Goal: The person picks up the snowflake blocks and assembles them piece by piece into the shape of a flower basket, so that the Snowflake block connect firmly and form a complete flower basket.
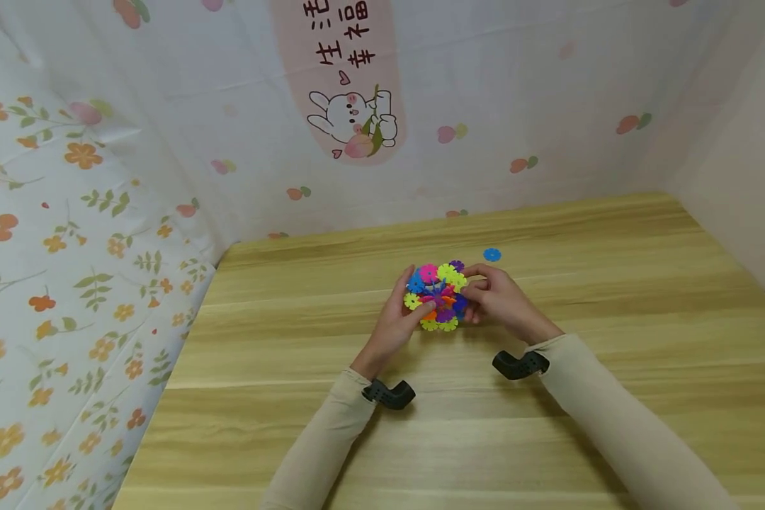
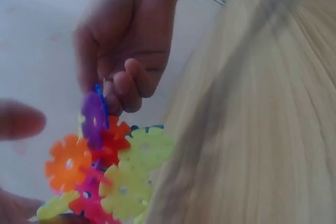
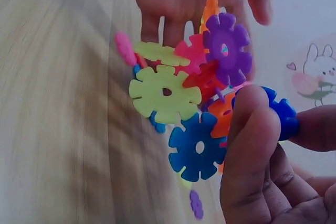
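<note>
A ball-like cluster of interlocking plastic flower discs (image 1: 430,273) in yellow, pink, orange, purple and blue is held over the table. My left hand (image 1: 392,319) grips its left side, thumb across the front and fingers behind. On the opposite side, my right hand (image 1: 505,306) pinches a dark blue flower disc (image 3: 286,119) between thumb and fingers. That disc overlaps an orange disc (image 3: 219,113) of the cluster in the right wrist view. Below it in this view is a teal-blue disc (image 3: 184,150), beside a yellow disc (image 3: 148,98).
A single blue flower disc (image 1: 487,253) lies flat on the wood-grain table (image 1: 280,397), just beyond my right hand. Dark curved wrist mounts (image 1: 395,395) sit on both sleeves. A printed cloth (image 1: 229,142) hangs behind the table, with a floral cloth (image 1: 70,283) at the left.
</note>
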Demonstrator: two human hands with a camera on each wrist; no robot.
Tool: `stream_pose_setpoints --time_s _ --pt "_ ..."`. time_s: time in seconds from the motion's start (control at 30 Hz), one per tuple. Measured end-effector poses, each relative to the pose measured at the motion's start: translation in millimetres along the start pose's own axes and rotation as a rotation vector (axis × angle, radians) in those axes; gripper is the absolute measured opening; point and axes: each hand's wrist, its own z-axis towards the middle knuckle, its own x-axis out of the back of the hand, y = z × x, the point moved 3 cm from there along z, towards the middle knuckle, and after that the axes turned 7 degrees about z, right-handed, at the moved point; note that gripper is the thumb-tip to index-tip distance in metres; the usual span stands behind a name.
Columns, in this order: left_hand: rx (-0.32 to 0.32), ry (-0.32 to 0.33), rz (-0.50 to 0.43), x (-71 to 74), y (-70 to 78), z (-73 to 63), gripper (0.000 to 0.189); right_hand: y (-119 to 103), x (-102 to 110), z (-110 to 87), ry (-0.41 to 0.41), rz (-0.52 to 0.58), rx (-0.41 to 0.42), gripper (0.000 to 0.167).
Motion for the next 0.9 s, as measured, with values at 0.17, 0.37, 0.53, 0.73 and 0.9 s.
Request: stream_pose_setpoints --time_s 0.17,0.37,0.53,0.73,0.9 --pt "0.002 -0.018 0.216 -7.5 -5.1 -2.7 0.084 12.2 13.9 -5.3 -0.017 -0.014 0.008 0.032" --pt "0.065 -0.043 0.439 -14.7 -4.8 -8.9 0.089 23.4 24.5 -14.5 -0.054 -0.072 -0.04 0.035" --pt "0.069 -0.071 0.477 -14.8 -5.5 -10.0 0.09 24.3 26.3 -17.1 -0.067 -0.11 -0.056 0.035" --pt "0.075 -0.116 0.453 -8.4 -11.6 -13.1 0.084 23.6 25.5 -19.2 -0.124 -0.158 -0.062 0.029" --pt "-0.038 -0.032 0.472 12.6 -12.5 -16.6 0.057 23.3 30.4 -18.7 -0.181 -0.186 -0.074 0.024"
